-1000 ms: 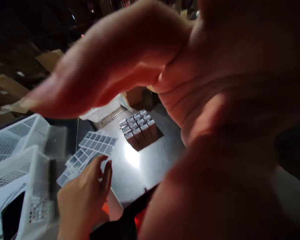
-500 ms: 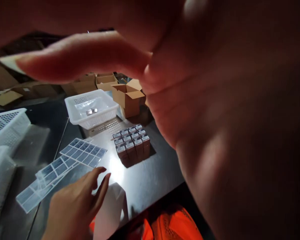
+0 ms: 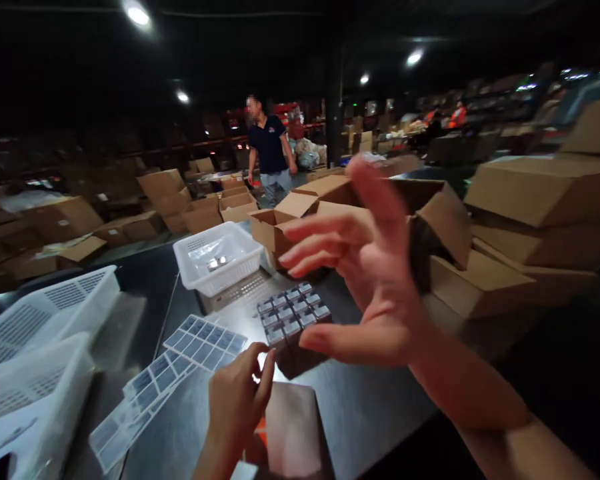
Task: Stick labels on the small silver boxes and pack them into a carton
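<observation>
My right hand (image 3: 370, 280) is raised over the table, fingers spread and nothing in it. Behind its thumb stands a block of small dark boxes (image 3: 293, 313) with pale labels on top, packed in rows. Lower down, my left hand (image 3: 237, 400) has thumb and index finger brought together in a pinch. Whether anything tiny sits between those tips cannot be made out. Overlapping sheets of silvery rectangular labels (image 3: 205, 343) lie to the left of this hand. Just right of it is a pale, smooth-sided object (image 3: 297, 427), its kind unclear.
A white plastic basket (image 3: 220, 283) with small items inside stands behind the label sheets. More white baskets (image 3: 95, 293) line the left side. Open cardboard boxes (image 3: 265, 230) sit at the back, with stacked cartons (image 3: 540, 193) at right. A person (image 3: 270, 147) stands beyond.
My right hand has moved away from the camera, where it filled much of the view, to above the table. The view has tilted up, showing the room. My left hand keeps its pinch-like shape.
</observation>
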`<state>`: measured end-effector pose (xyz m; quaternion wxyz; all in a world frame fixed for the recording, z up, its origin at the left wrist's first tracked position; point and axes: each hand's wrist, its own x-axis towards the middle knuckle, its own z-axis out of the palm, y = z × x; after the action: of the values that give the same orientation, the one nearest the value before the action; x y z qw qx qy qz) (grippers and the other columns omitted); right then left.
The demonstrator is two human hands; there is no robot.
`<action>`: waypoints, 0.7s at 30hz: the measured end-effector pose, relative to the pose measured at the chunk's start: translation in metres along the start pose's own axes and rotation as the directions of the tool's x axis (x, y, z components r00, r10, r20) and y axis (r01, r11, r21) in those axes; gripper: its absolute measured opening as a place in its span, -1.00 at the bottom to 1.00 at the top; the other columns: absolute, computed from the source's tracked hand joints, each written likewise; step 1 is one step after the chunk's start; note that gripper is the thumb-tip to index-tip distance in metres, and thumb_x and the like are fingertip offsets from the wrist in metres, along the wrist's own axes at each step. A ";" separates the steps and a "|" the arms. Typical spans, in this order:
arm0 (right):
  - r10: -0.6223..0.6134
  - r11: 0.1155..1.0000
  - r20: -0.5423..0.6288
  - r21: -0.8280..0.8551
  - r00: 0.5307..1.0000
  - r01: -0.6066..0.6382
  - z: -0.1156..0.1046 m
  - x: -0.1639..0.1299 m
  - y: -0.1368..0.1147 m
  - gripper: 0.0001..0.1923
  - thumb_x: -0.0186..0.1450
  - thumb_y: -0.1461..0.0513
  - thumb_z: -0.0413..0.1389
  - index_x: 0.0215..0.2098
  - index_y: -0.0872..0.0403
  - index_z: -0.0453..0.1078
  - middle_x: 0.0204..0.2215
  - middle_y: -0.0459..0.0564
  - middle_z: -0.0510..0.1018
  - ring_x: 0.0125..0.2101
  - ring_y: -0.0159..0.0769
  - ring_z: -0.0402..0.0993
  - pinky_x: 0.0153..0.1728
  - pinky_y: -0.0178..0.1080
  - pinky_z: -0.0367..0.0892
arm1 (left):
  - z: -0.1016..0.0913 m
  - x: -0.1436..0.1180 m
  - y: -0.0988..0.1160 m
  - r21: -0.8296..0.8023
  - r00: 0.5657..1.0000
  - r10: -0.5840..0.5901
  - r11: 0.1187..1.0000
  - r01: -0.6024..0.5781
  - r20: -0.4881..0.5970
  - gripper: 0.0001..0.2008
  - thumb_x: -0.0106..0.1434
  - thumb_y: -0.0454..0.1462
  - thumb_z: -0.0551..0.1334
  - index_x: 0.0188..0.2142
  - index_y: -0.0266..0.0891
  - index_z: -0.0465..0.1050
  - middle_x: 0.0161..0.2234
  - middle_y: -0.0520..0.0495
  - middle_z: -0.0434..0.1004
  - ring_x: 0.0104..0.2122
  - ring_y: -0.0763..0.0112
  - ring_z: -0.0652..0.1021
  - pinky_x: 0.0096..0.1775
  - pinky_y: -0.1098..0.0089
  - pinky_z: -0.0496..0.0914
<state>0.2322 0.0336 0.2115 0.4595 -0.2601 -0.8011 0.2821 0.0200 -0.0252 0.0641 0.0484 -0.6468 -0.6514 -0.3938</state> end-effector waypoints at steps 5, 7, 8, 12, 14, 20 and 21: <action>-0.041 0.992 0.400 0.124 0.916 -0.009 0.070 -0.034 0.059 -0.24 0.20 0.04 0.35 0.31 -0.26 0.21 0.11 0.00 0.50 0.06 -0.06 0.50 0.08 -0.01 0.47 | 0.010 -0.003 -0.009 -0.120 0.953 -0.147 0.986 0.119 -0.266 -0.74 0.38 -0.13 0.12 -0.27 -0.15 0.56 -0.54 0.08 0.57 -0.67 0.50 0.46 -0.49 0.45 0.30; 0.083 0.977 0.502 0.127 0.861 -0.169 0.101 -0.047 0.080 -0.28 0.16 0.05 0.37 0.25 -0.08 0.32 0.05 0.08 0.55 -0.06 -0.07 0.57 -0.05 -0.05 0.52 | 0.012 -0.005 -0.016 -0.163 0.924 -0.205 0.974 0.159 -0.323 -0.72 0.37 -0.13 0.12 -0.28 -0.17 0.57 -0.58 0.08 0.53 -0.68 0.50 0.44 -0.52 0.46 0.30; 0.138 0.961 0.525 0.136 0.840 -0.242 0.113 -0.051 0.088 -0.33 0.18 0.08 0.35 0.22 -0.03 0.35 -0.04 0.07 0.59 -0.14 -0.11 0.59 -0.14 -0.10 0.54 | 0.012 -0.005 -0.020 -0.177 0.914 -0.232 0.967 0.181 -0.333 -0.72 0.37 -0.13 0.12 -0.29 -0.18 0.56 -0.60 0.09 0.51 -0.69 0.51 0.44 -0.52 0.47 0.31; 0.258 0.883 0.492 0.228 0.831 -0.409 0.142 -0.054 0.102 -0.53 0.24 0.14 0.28 0.12 0.01 0.44 -0.29 -0.03 0.65 -0.32 -0.25 0.61 -0.32 -0.24 0.50 | 0.005 -0.002 -0.037 -0.190 0.878 -0.345 0.936 0.295 -0.332 -0.70 0.33 -0.10 0.12 -0.31 -0.20 0.55 -0.61 0.08 0.49 -0.64 0.48 0.48 -0.50 0.48 0.32; 0.277 0.846 0.473 0.293 0.836 -0.446 0.145 -0.050 0.106 -0.53 0.24 0.16 0.29 0.10 0.01 0.45 -0.29 -0.04 0.67 -0.32 -0.27 0.62 -0.27 -0.25 0.49 | 0.000 0.003 -0.046 -0.204 0.883 -0.403 0.910 0.360 -0.240 -0.66 0.34 -0.06 0.10 -0.25 -0.19 0.56 -0.58 0.07 0.50 -0.59 0.46 0.51 -0.47 0.47 0.33; 0.296 0.818 0.406 0.361 0.865 -0.449 0.140 -0.051 0.120 -0.53 0.26 0.12 0.29 0.11 0.04 0.43 -0.23 -0.01 0.67 -0.23 -0.25 0.64 -0.17 -0.20 0.51 | -0.005 0.011 -0.063 -0.203 0.920 -0.392 0.900 0.387 0.015 -0.61 0.29 0.04 0.17 -0.37 -0.19 0.58 -0.60 0.06 0.51 -0.60 0.45 0.47 -0.48 0.45 0.28; 0.287 0.837 0.388 0.344 0.876 -0.426 0.138 -0.052 0.121 -0.50 0.24 0.10 0.31 0.11 0.03 0.43 -0.18 0.02 0.67 -0.19 -0.23 0.63 -0.14 -0.18 0.51 | -0.005 0.009 -0.063 -0.174 0.918 -0.394 0.908 0.382 -0.038 -0.62 0.29 0.03 0.19 -0.41 -0.19 0.57 -0.62 0.07 0.50 -0.59 0.46 0.46 -0.47 0.45 0.27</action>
<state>0.1522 0.0540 0.0394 0.3064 -0.2524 -0.7215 0.5672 -0.0388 -0.0114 0.0445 -0.0604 -0.4915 -0.7305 -0.4703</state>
